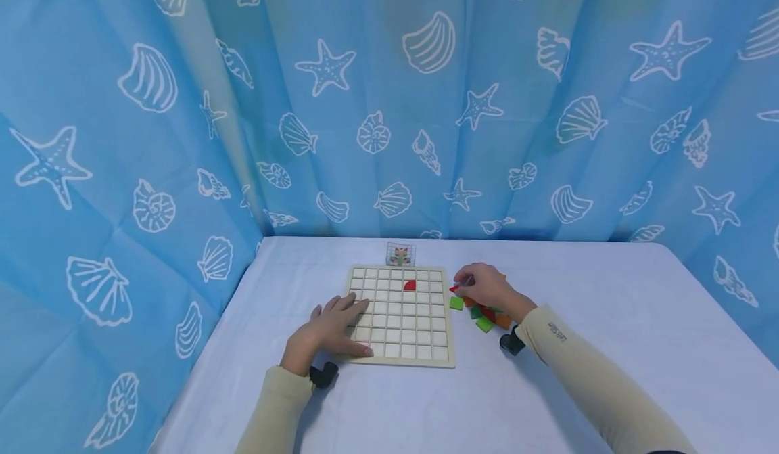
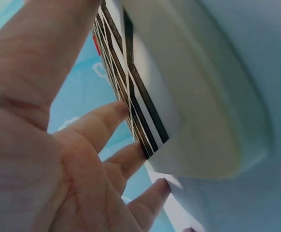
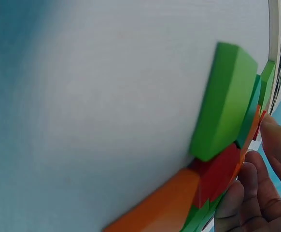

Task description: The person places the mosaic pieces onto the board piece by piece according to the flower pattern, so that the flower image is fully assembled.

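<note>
A pale wooden grid board (image 1: pixel 402 362) lies flat on the table, with one red quarter-round tile (image 1: pixel 410 285) in a cell of its upper part. My left hand (image 1: pixel 328 329) rests with spread fingers across the board's left edge; the left wrist view has its fingertips (image 2: pixel 119 110) against the grid. Beyond the board's right edge, my right hand (image 1: pixel 487 286) pinches a small red tile (image 1: pixel 454 289) between thumb and fingers. Below that hand sits a pile of green, orange and red tiles, among them a light green tile (image 3: pixel 225 101) and an orange tile (image 3: pixel 162 203).
A small card (image 1: pixel 400 254) with a coloured pattern on a grid stands or lies just behind the board. White cloth covers the table (image 1: pixel 608 305). A blue curtain (image 1: pixel 377 88) with shells and starfish hangs along the back and left side.
</note>
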{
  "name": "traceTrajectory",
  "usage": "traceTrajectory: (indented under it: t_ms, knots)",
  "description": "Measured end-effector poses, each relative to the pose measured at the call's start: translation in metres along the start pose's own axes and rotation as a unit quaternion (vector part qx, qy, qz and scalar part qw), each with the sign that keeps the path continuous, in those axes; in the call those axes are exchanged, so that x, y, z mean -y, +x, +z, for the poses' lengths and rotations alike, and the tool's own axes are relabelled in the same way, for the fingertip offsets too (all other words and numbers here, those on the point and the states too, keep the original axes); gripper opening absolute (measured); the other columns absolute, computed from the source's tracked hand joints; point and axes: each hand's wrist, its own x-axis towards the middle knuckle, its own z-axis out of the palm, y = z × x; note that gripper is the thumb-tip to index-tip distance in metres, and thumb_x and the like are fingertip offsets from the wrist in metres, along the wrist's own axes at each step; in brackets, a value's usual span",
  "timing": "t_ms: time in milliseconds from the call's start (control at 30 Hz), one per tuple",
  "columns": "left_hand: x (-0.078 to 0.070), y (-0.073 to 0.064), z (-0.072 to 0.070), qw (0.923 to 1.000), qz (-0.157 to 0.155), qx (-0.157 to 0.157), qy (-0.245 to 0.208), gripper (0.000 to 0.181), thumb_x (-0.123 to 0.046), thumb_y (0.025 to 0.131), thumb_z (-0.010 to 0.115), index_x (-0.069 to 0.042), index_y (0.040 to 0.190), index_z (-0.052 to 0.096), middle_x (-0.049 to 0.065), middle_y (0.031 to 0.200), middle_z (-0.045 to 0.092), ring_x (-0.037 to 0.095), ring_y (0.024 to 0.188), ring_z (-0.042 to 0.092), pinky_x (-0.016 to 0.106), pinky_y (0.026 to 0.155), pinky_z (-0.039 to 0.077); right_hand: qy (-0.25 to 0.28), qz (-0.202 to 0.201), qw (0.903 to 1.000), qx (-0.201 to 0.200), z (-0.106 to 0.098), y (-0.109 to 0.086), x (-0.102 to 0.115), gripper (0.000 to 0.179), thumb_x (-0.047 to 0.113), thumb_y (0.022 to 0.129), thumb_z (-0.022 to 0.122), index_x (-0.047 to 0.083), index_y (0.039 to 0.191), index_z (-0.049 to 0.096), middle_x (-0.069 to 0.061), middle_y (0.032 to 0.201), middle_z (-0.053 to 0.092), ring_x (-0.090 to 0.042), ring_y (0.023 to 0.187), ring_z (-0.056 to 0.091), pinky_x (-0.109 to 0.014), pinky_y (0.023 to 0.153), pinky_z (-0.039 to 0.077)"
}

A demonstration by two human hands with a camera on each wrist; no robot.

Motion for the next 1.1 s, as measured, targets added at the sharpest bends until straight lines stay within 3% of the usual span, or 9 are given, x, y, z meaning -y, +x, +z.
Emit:
traceTrajectory:
  t_ms: [200, 400, 767, 1100]
  knots:
    - [-0.001, 0.002, 0.002, 1.0, -0.008, -0.002, -0.002, 0.1, -0.058, 0.073, 0.081, -0.025, 0.155, 0.034, 0.008, 0.164, 0.024, 0.037, 0.152, 0.017, 0.065, 0.119, 0.013, -0.008, 0.002, 0.9998, 0.017, -0.001, 0.004, -0.002, 0.029, 0.021, 0.089, 0.074, 0.011, 0.116, 0.071, -0.007, 0.111, 0.066, -0.023, 0.098, 0.059, -0.039, 0.089, 0.056]
    - [-0.001, 0.004, 0.003, 0.9999, -0.009, 0.003, 0.012, 0.101, -0.06, 0.073, 0.08, -0.025, 0.155, 0.033, 0.008, 0.165, 0.023, 0.037, 0.152, 0.016, 0.065, 0.119, 0.013, -0.031, 0.0, 0.9989, 0.035, -0.002, 0.007, 0.002, 0.024, 0.018, 0.09, 0.072, 0.01, 0.112, 0.073, -0.007, 0.11, 0.065, -0.022, 0.098, 0.057, -0.041, 0.092, 0.054]
    - [-0.001, 0.004, 0.003, 0.9997, -0.02, 0.013, 0.002, 0.102, -0.058, 0.071, 0.081, -0.026, 0.155, 0.033, 0.008, 0.165, 0.022, 0.039, 0.152, 0.014, 0.066, 0.119, 0.01, -0.028, -0.006, 0.9995, 0.016, 0.0, 0.008, 0.007, 0.009, 0.012, 0.088, 0.071, 0.011, 0.095, 0.066, -0.004, 0.092, 0.066, -0.019, 0.082, 0.056, -0.032, 0.077, 0.053]
    - [-0.006, 0.001, 0.0, 0.9999, -0.009, 0.008, 0.005, 0.101, -0.058, 0.073, 0.081, -0.024, 0.155, 0.033, 0.009, 0.165, 0.022, 0.039, 0.152, 0.015, 0.066, 0.119, 0.011, -0.011, -0.034, 0.9993, -0.01, -0.011, 0.013, 0.03, 0.018, 0.007, 0.092, 0.064, 0.007, 0.108, 0.073, -0.009, 0.106, 0.071, -0.023, 0.097, 0.061, -0.041, 0.091, 0.054]
